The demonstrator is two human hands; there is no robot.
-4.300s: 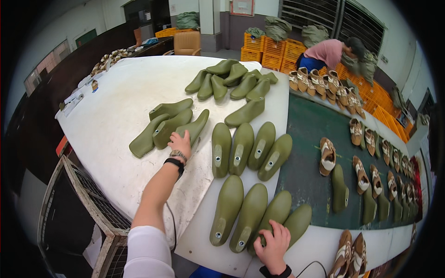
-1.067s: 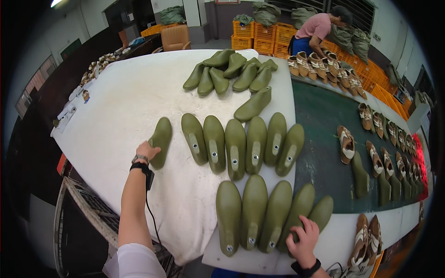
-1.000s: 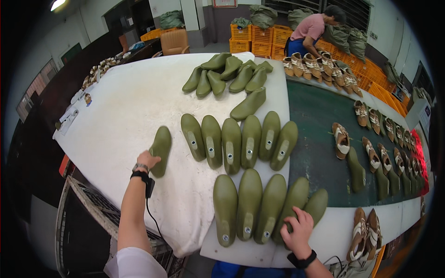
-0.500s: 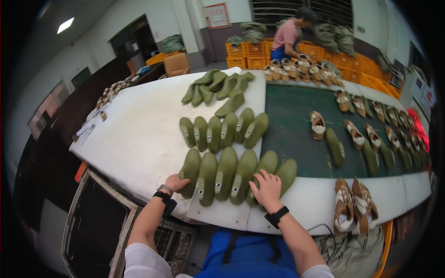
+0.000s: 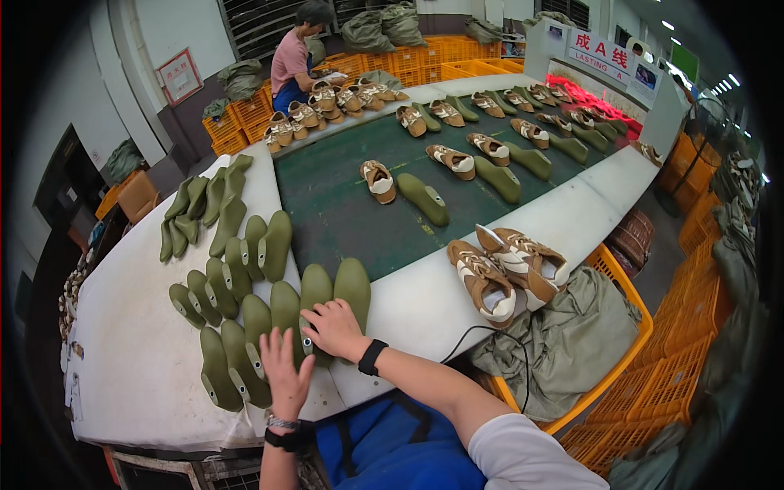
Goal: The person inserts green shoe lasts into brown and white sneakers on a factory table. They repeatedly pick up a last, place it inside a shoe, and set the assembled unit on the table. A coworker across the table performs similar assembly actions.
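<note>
A near row of several green shoe lasts (image 5: 255,320) stands close together on the white tabletop (image 5: 122,327). My left hand (image 5: 284,377) is open, fingers spread, in front of the row's middle lasts; I cannot tell whether it touches them. My right hand (image 5: 336,330) lies across a last (image 5: 316,286) near the row's right end, fingers stretched out over its surface and hiding part of it. Behind this row stands a second row of lasts (image 5: 222,286). Beyond that, more lasts (image 5: 196,204) lie in a loose pile.
To the right, a green conveyor belt (image 5: 327,229) carries brown-and-white sneakers (image 5: 451,161) and lasts. Two sneakers (image 5: 510,273) sit on its white near border. Below them is an orange crate (image 5: 645,327) with grey-green cloth (image 5: 563,347). A co-worker (image 5: 296,61) stands across the belt beside piled shoes.
My view has swung to the right. My left hand has left the last at the row's left end and moved right, opening its fingers. My right hand stays on the lasts at the right.
</note>
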